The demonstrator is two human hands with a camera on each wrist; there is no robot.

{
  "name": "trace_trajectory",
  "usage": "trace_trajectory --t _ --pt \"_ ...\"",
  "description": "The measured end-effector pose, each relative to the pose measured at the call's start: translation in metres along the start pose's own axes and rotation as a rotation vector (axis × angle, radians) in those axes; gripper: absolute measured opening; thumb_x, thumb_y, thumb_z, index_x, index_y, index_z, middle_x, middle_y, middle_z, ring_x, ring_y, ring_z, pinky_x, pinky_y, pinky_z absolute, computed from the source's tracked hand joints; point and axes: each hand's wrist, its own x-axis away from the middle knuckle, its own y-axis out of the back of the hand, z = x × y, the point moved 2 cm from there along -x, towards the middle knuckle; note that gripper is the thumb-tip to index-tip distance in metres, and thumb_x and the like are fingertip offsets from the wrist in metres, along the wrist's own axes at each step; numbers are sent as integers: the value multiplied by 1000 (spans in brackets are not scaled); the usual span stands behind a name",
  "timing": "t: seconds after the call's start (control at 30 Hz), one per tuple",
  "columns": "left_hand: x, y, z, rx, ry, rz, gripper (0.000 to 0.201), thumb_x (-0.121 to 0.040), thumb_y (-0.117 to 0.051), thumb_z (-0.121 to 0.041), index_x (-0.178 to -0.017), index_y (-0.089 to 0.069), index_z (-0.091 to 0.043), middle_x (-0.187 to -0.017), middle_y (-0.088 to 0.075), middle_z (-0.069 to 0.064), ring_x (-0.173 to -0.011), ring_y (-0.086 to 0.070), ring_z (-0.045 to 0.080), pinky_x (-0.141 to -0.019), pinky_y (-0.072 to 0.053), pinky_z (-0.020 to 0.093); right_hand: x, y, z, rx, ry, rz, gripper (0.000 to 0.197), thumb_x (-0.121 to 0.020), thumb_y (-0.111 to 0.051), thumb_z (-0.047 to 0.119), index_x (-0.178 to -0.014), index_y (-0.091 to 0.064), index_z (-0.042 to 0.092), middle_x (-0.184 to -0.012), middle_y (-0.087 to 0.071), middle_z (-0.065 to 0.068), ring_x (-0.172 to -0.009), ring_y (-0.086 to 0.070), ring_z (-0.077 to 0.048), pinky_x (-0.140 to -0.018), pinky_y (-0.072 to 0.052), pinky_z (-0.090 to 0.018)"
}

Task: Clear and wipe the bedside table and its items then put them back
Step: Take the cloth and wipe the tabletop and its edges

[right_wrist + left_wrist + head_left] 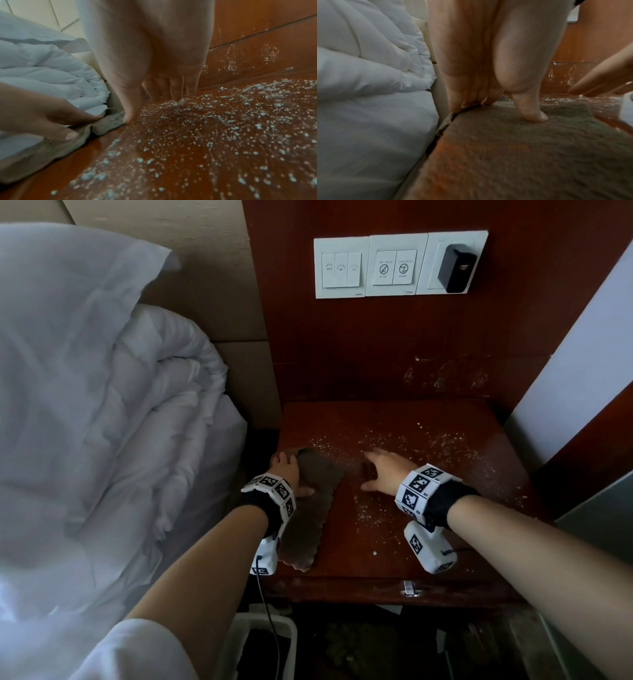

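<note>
Both forearms reached in from 6 o'clock over the bedside table (445,419), each wrist wrapped in a black band with checkered white marker blocks. Its dark red, glossy wooden top was strewn with white crumbs (223,121), thickest from the centre toward 2 o'clock. At 9 o'clock on the top lay a brown, fuzzy cloth (308,522) with a scalloped edge, running along the table's left side. On it the left hand (291,470) pressed down, fingers over its far end and thumb on the nap. Just right of the cloth, the right hand (387,472) rested spread and flat on the wood, holding nothing. White rumpled bedding (102,405) filled 9 o'clock. At 12 o'clock a white switch panel (397,265) sat on the wooden back wall, a black plug (455,268) in its right socket
</note>
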Motion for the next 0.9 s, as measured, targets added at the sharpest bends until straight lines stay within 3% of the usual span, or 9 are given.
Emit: trace_trajectory --t 0.2,0.5,0.9 --pt "-25 11 0 -22 24 10 96 -88 -55 -49 -148 0 1 -155 0 23 -144 -4 38 -117 -21 44 -7 -6 -12 35 11 -59 85 -83 -65 45 -149 -21 14 -159 -9 -10 -146 -13 -26 -117 -21 -41" --pt "-49 25 -3 -34 24 -17 96 -86 -55 -53 -147 -6 2 -154 -6 23 -143 -9 38 -115 -21 43 1 -10 -18 -7 40 -63 81 -85 -60 48 -148 -24 13 -158 -11 -10 -146 -13 -26 -117 -19 -39" --pt "-7 -4 4 -50 -81 10 91 -90 -51 -50 -149 -2 -2 -156 2 22 -144 -5 36 -117 -19 40 13 -12 -8 -13 37 -68 82 -85 -61 47 -149 -21 15 -159 -11 -8 -146 -13 -25 -116 -19 -40"
